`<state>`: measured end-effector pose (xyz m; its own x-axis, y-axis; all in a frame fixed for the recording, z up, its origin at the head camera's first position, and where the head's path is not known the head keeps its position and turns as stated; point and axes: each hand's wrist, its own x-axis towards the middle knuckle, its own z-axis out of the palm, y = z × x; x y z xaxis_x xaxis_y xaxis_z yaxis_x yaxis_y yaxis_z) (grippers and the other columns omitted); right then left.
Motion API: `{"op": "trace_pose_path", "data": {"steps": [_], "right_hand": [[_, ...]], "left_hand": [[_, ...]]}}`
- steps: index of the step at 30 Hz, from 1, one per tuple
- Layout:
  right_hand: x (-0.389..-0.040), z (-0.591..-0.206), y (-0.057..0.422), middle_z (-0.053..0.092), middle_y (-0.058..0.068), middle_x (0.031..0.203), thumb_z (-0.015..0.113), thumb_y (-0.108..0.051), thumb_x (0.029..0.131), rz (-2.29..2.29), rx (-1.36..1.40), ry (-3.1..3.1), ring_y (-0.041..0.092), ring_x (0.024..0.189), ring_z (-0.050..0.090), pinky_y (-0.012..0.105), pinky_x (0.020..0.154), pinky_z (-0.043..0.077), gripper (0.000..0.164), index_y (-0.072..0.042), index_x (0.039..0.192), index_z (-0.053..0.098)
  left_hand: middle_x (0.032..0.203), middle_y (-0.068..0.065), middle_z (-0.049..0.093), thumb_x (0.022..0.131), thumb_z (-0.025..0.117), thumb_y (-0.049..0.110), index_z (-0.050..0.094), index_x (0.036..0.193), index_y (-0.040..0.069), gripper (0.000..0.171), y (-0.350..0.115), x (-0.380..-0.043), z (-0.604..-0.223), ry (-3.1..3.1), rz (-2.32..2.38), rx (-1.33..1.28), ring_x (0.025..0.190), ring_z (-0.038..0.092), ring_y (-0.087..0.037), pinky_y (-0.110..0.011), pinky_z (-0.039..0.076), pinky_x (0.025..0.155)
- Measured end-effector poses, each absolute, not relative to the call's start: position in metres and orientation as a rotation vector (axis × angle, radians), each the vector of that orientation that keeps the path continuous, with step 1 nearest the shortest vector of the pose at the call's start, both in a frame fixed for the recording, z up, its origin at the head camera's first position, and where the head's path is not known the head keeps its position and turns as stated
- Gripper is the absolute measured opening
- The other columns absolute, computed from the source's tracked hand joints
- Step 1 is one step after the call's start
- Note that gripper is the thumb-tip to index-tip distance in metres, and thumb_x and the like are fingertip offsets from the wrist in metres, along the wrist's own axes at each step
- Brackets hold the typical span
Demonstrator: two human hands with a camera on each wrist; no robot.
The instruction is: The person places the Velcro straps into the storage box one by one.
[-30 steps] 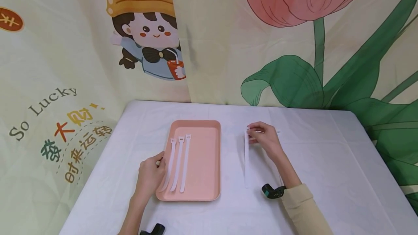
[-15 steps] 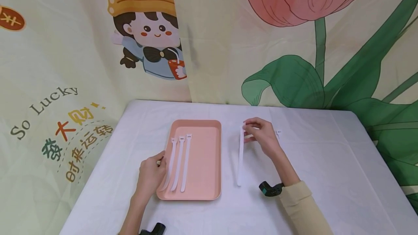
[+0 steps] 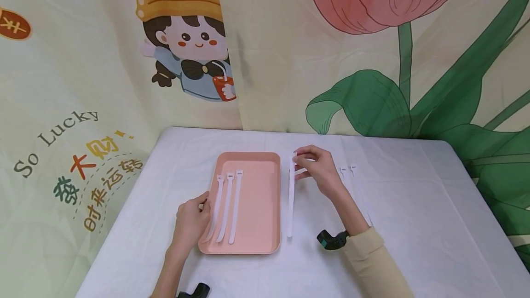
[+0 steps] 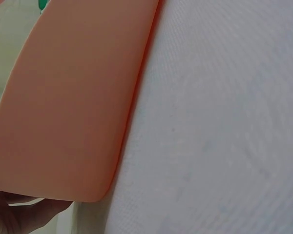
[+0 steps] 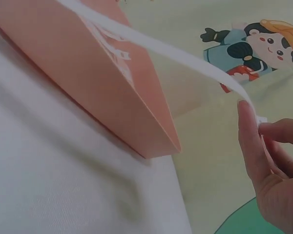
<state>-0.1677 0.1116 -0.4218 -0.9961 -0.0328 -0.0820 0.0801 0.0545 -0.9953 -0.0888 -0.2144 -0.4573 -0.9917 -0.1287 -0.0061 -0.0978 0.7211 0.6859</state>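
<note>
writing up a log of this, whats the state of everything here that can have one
Pink tray: flat on the white table
Three strips: inside the tray, side by side, unlooped
Held strip: pinched near its headed end, that end raised, unlooped
Two other strips: on the table, partly hidden by the right arm
Left grip: holding the tray's left rim
Right grip: pinching the held strip

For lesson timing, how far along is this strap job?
Apparently done: three white straps lie in the pink tray, its edge held by the left hand. In hand: the right hand pinches another strap right of the tray. Remaining, probably: at least two partly hidden straps on the table.
</note>
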Motion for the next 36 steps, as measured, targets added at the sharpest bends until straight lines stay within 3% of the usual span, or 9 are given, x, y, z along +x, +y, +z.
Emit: {"op": "trace_pose_path", "data": {"steps": [6, 12, 20, 36], "right_hand": [[-0.168, -0.420, 0.097, 0.068, 0.016, 0.100, 0.070, -0.008, 0.096, -2.148, 0.021, 2.156, 0.024, 0.079, 0.070, 0.043, 0.068, 0.063, 0.025, 0.003, 0.118, 0.067], [-0.170, -0.421, 0.083, 0.068, 0.012, 0.094, 0.070, -0.006, 0.094, -2.184, 0.009, 2.094, 0.031, 0.081, 0.071, 0.043, 0.067, 0.063, 0.022, 0.003, 0.114, 0.068], [-0.172, -0.426, 0.064, 0.068, 0.013, 0.093, 0.070, -0.004, 0.094, -2.209, -0.013, 2.031, 0.026, 0.077, 0.071, 0.042, 0.067, 0.063, 0.020, 0.003, 0.113, 0.067], [-0.178, -0.439, 0.031, 0.067, 0.013, 0.092, 0.067, 0.000, 0.094, -2.165, 0.021, 1.964, 0.025, 0.076, 0.072, 0.058, 0.080, 0.059, 0.020, 0.005, 0.113, 0.065]], "left_hand": [[0.113, -0.027, 0.073, 0.099, 0.054, 0.002, 0.063, 0.133, -0.010, 0.037, -0.215, -0.089, -0.458, -2.873, -1.142, 0.182, 0.065, 0.060, -0.015, -0.021, 0.043, 0.050], [0.113, -0.028, 0.072, 0.099, 0.054, 0.001, 0.063, 0.133, -0.010, 0.037, -0.215, -0.089, -0.458, -2.870, -1.154, 0.170, 0.065, 0.058, -0.015, -0.021, 0.042, 0.050], [0.107, -0.025, 0.073, 0.099, 0.055, 0.002, 0.064, 0.131, -0.010, 0.036, -0.215, -0.089, -0.457, -2.873, -1.162, 0.182, 0.063, 0.058, -0.015, -0.022, 0.042, 0.050], [0.098, -0.022, 0.073, 0.099, 0.055, 0.003, 0.065, 0.130, -0.010, 0.036, -0.215, -0.090, -0.458, -2.882, -1.136, 0.200, 0.063, 0.056, -0.016, -0.022, 0.042, 0.051]]}}
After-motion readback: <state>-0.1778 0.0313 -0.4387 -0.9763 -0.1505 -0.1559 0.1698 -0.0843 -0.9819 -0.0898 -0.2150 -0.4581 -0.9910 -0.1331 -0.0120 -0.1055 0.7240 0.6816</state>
